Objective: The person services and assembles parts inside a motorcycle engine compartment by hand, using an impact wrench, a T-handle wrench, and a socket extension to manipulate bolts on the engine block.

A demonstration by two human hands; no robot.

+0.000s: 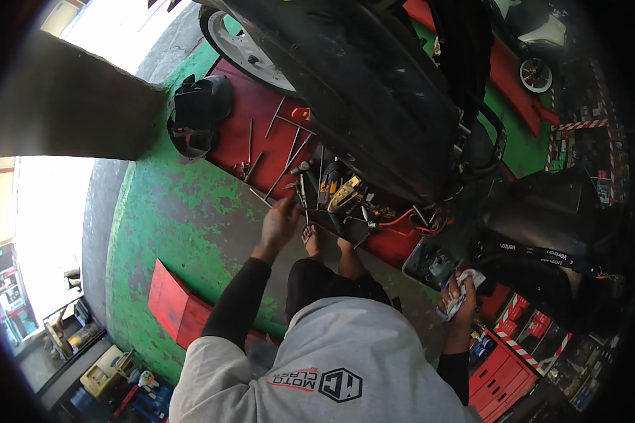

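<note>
My left hand (281,222) hangs over the front edge of the red platform (236,116), its fingers curled closed. Whatever may be inside them is hidden; a thin metal rod (260,197) shows right at the fingertips. Just beyond it lie hand tools, among them a hammer (300,168) and a yellow tool (345,194). On the right, my right hand (460,303) is wrapped round a crumpled whitish cloth (474,280), beside a dark, greasy mechanical part (441,266). A dark motor scooter (360,92) stands over the platform, its white-rimmed wheel (250,49) at upper left.
A black helmet-like shell (199,113) sits on the platform's left end. T-handle wrenches (289,125) lie farther along it. A red folded panel (180,303) rests on the green floor. At lower right stands a red drawer cabinet (502,377); a thick pillar (70,99) rises at left.
</note>
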